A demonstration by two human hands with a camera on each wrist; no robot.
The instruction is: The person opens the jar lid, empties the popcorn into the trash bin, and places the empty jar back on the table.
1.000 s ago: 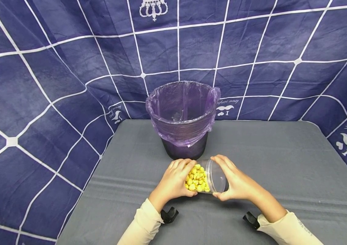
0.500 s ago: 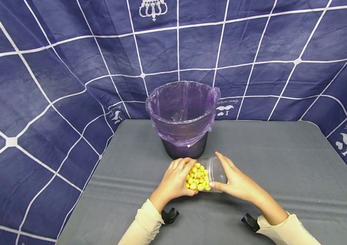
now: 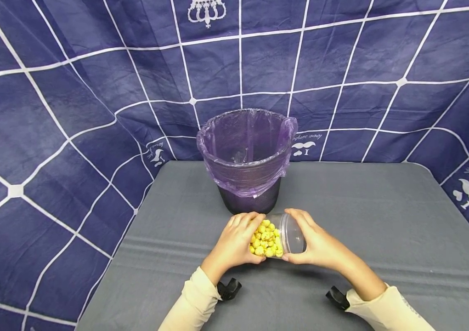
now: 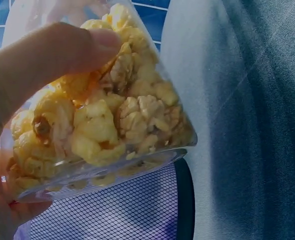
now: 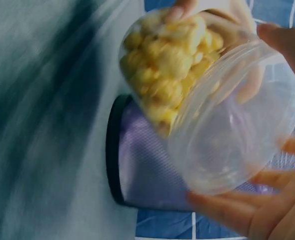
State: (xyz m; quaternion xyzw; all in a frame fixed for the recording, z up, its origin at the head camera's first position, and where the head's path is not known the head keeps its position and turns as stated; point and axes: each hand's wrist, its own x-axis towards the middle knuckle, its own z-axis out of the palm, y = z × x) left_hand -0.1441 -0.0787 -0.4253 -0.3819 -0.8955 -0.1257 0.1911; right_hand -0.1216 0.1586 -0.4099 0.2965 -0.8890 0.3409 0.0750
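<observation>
A clear plastic jar [image 3: 270, 222] of yellow popcorn [image 3: 265, 240] lies sideways between both hands, in front of the bin. My left hand [image 3: 236, 240] grips its base end, with the thumb [image 4: 72, 47] pressed along the wall in the left wrist view. On the right end sits a clear lid [image 5: 232, 125]. My right hand [image 3: 320, 242] holds this lid by its edge, thumb on the near side and fingers spread over the far side. The popcorn is gathered toward the base end of the jar.
Just beyond the hands stands a black mesh bin [image 3: 252, 204] lined with a purple bag [image 3: 246, 177]. The grey table [image 3: 366, 207] extends to both sides. A blue cloth with white lines [image 3: 333, 55] hangs behind and at the sides.
My right hand has twisted at the lid and back, its thumb and fingers shifting along the edge. The jar has tilted slightly; my left hand keeps its grip.
</observation>
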